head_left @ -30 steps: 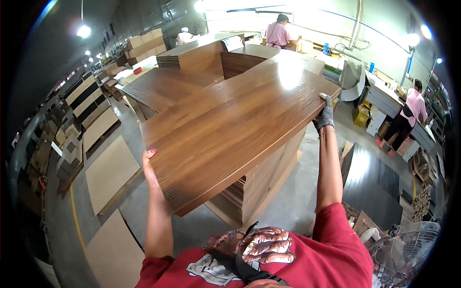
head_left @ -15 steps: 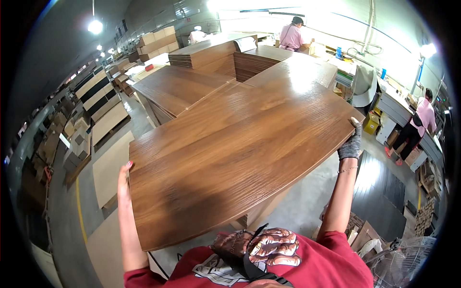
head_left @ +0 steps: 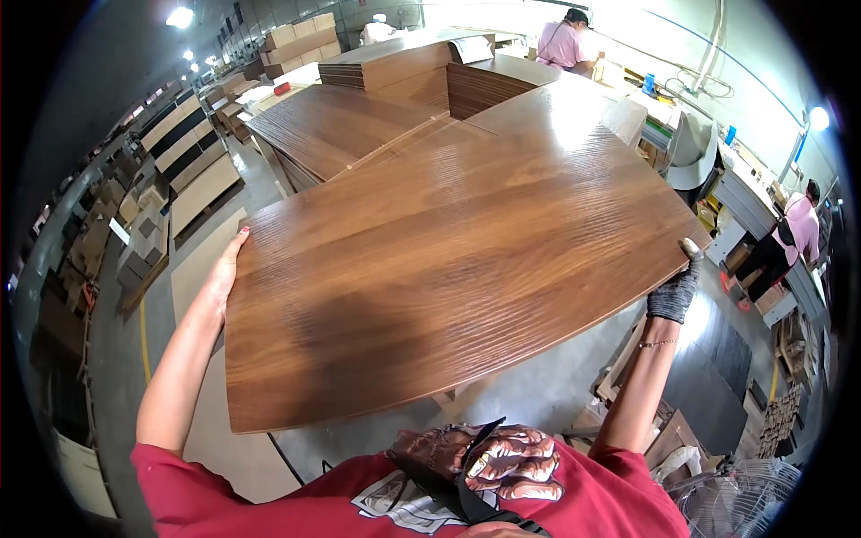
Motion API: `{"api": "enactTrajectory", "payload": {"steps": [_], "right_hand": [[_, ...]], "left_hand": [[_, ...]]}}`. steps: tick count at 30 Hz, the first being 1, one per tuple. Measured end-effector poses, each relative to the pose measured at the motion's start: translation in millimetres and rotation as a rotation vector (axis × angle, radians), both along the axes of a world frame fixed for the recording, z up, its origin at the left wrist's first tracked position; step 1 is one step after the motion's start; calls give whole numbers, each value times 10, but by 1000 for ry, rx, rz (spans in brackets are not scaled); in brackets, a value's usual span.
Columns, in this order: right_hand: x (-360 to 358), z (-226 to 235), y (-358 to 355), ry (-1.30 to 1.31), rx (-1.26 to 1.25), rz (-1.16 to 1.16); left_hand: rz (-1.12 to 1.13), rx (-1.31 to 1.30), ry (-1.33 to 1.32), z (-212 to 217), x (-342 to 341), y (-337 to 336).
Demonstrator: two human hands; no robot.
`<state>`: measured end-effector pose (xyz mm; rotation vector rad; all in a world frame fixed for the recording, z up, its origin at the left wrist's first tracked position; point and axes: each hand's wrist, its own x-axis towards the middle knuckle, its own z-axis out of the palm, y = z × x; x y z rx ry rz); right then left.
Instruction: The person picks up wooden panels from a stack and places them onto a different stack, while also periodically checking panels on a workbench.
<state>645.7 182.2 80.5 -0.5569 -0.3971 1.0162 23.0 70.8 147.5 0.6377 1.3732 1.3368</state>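
A large brown wood-grain board (head_left: pixel 448 269) is held flat between my two hands and spans most of the view. My left hand (head_left: pixel 230 257), bare, is closed on the board's left end, its thumb along the upper edge and the other fingers hidden beneath. At the right end, my right hand (head_left: pixel 679 285) wears a grey glove with bare fingertips. Its thumb lies on the board's edge, the fingers curled under it. Just beyond is a stack of similar brown boards (head_left: pixel 345 134), partly covered by the one I hold.
Taller board stacks (head_left: pixel 404 72) stand at the back. Pallets of panels (head_left: pixel 202 184) line the left. A person in pink (head_left: pixel 563 45) works at a far bench, another person (head_left: pixel 794 229) at the right. Dark panels (head_left: pixel 708 377) and a wire fan (head_left: pixel 735 498) are at the lower right.
The held board has come nearer to me and levelled somewhat, its right end shifting right. My left hand moved up along its end, and my left elbow swung outward.
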Motion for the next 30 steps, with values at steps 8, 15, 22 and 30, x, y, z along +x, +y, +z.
{"api": "enactTrajectory", "payload": {"steps": [8, 15, 22, 30], "right_hand": [[-51, 79, -264, -10, 11, -74], [63, -42, -246, 82, 33, -106], [-130, 83, -410, 50, -11, -112], [-172, 77, -709, 68, 100, -153]], "left_hand": [[28, 24, 281, 152, 310, 59], [-63, -96, 289, 276, 332, 162], [-99, -10, 20, 220, 303, 213], [-199, 2, 43, 38, 122, 293]]}}
